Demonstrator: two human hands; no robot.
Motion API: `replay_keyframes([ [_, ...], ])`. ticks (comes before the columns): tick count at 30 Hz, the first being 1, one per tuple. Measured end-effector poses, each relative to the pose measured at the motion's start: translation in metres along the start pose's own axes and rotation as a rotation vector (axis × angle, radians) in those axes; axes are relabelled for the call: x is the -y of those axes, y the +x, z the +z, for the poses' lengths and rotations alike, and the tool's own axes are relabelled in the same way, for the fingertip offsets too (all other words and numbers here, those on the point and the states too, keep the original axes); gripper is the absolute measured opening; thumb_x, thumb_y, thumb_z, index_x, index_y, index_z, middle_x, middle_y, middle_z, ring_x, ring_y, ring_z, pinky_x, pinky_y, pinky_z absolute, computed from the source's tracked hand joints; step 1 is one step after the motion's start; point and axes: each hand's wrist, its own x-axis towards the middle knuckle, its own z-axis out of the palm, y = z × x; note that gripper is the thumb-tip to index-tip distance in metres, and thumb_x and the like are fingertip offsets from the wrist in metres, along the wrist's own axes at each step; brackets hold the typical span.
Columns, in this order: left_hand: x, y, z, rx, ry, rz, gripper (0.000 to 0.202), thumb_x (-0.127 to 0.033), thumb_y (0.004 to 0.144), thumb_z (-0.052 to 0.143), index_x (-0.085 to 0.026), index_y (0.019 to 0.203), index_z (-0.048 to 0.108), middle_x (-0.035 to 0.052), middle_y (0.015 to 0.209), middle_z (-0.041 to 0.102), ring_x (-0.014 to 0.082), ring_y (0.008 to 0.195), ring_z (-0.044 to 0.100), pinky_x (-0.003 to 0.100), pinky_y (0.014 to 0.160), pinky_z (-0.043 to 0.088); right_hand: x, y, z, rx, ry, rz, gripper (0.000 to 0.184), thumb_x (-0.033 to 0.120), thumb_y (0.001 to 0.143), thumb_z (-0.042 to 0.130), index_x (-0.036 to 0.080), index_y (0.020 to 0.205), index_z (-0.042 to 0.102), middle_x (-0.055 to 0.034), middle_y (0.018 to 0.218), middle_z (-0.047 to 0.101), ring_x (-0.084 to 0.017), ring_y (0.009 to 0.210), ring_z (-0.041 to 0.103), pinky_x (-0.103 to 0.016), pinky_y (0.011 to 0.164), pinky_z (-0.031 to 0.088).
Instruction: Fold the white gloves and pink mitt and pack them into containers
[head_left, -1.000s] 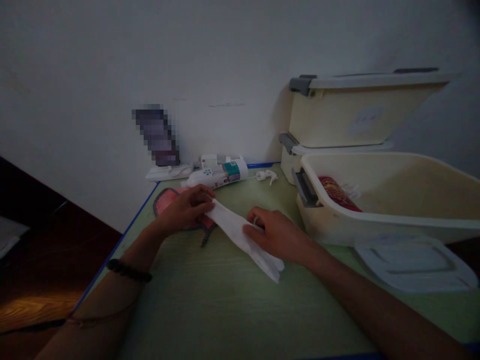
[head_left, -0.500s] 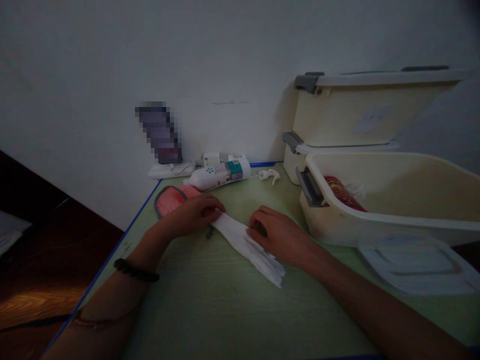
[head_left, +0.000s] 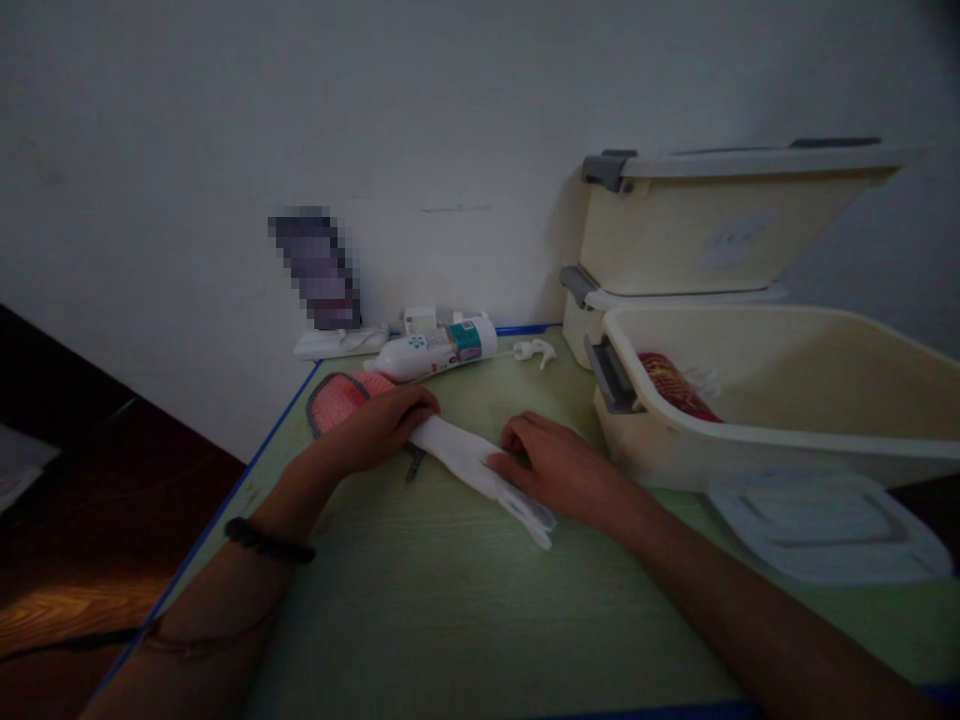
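Note:
A white glove [head_left: 459, 450] stretches slantwise over the green tabletop, its finger end toward the lower right. Its upper left end is pinched by my left hand [head_left: 386, 425], fingers closed. Farther down, my right hand [head_left: 551, 462] is closed with thumb and fingertips on the glove's edge, close to where its fingers begin. Partly under my left hand and wrist lies a pink cloth item [head_left: 341, 400] with dark patterned trim; its full shape is hidden.
Behind my hands a white bottle [head_left: 439, 348] lies on its side, with a loose white pump head [head_left: 534, 351] beside it. A blurred-out phone [head_left: 319, 270] leans at the wall. At right are an open cream bin [head_left: 720, 445] holding a red patterned item [head_left: 671, 385], stacked boxes [head_left: 675, 230] and a lid [head_left: 832, 530].
The glove has shifted slightly up and left along with my left hand. Its finger end now lies closer together and higher. My right hand has barely moved.

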Motion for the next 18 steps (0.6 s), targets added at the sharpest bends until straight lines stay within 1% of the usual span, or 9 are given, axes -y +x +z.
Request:
replay_keyframes([
  [2,0.0,0.0,0.001,-0.031,-0.027,-0.012,0.023,-0.025,0.087,0.036,-0.016,0.099,0.054,0.0062,0.098,0.061,0.0182,0.09,0.056,0.031,0.081,0.043,0.0,-0.002,-0.001,0.02,-0.021,-0.024,0.018,0.033,0.084,0.048,0.016,0.081,0.054,-0.0056,0.084,0.058,-0.015,0.073,0.052,-0.027,0.064,0.036],
  [4,-0.002,0.0,0.001,-0.083,-0.097,-0.037,0.024,-0.026,0.087,0.037,-0.016,0.102,0.053,0.0064,0.1,0.061,0.0182,0.091,0.056,0.031,0.081,0.044,0.002,-0.002,-0.001,0.022,-0.008,-0.056,0.013,0.028,0.083,0.048,0.017,0.08,0.053,-0.0054,0.083,0.056,-0.016,0.075,0.051,-0.028,0.066,0.036],
  [6,-0.006,0.001,0.0,-0.165,-0.202,-0.061,0.024,-0.028,0.086,0.039,-0.016,0.103,0.053,0.0062,0.1,0.06,0.0178,0.09,0.057,0.03,0.078,0.045,0.003,-0.001,0.0,0.004,0.063,-0.066,0.007,0.023,0.081,0.048,0.017,0.078,0.05,-0.004,0.079,0.055,-0.015,0.072,0.05,-0.027,0.063,0.035],
  [8,-0.011,0.002,-0.002,-0.265,-0.31,-0.085,0.024,-0.03,0.085,0.043,-0.016,0.102,0.053,0.0056,0.099,0.06,0.0167,0.087,0.057,0.028,0.074,0.047,0.004,0.0,0.001,-0.003,0.182,-0.033,0.004,0.02,0.079,0.049,0.018,0.076,0.046,-0.0013,0.073,0.054,-0.013,0.065,0.048,-0.026,0.057,0.033],
  [10,-0.018,0.003,-0.004,-0.37,-0.423,-0.133,0.023,-0.031,0.082,0.049,-0.017,0.099,0.055,0.0043,0.095,0.061,0.0145,0.08,0.057,0.025,0.068,0.047,0.004,0.002,0.002,0.012,0.339,0.008,0.008,0.017,0.075,0.05,0.019,0.079,0.043,0.0011,0.069,0.052,-0.012,0.061,0.047,-0.025,0.052,0.032],
  [13,-0.028,0.004,-0.005,-0.5,-0.658,-0.192,0.023,-0.032,0.076,0.059,-0.017,0.094,0.057,0.0016,0.086,0.062,0.0118,0.069,0.057,0.022,0.06,0.047,0.006,0.003,0.001,0.08,0.638,-0.017,0.027,0.014,0.073,0.052,0.019,0.098,0.041,0.0002,0.077,0.056,-0.013,0.067,0.051,-0.025,0.056,0.039],
  [15,-0.036,0.004,-0.003,-0.516,-0.823,-0.187,0.026,-0.031,0.071,0.065,-0.017,0.092,0.057,0.0012,0.082,0.064,0.0124,0.068,0.06,0.022,0.058,0.047,0.008,0.004,-0.001,0.073,0.767,-0.081,0.029,0.019,0.076,0.054,0.019,0.103,0.042,-0.0026,0.087,0.057,-0.014,0.079,0.054,-0.028,0.068,0.043],
  [17,-0.044,0.004,0.0,-0.47,-0.938,-0.167,0.029,-0.029,0.068,0.07,-0.017,0.091,0.057,0.0014,0.079,0.066,0.0136,0.069,0.062,0.022,0.058,0.048,0.013,0.004,-0.002,-0.004,0.793,-0.132,0.021,0.029,0.079,0.055,0.018,0.096,0.048,-0.0038,0.091,0.057,-0.015,0.087,0.053,-0.031,0.078,0.042],
  [18,-0.049,0.004,0.002,-0.444,-0.973,-0.152,0.029,-0.028,0.066,0.071,-0.017,0.09,0.058,0.0014,0.078,0.067,0.0138,0.069,0.062,0.022,0.059,0.049,0.015,0.004,-0.002,-0.047,0.79,-0.146,0.019,0.033,0.081,0.054,0.018,0.092,0.05,-0.0036,0.091,0.056,-0.015,0.088,0.053,-0.031,0.08,0.041],
])
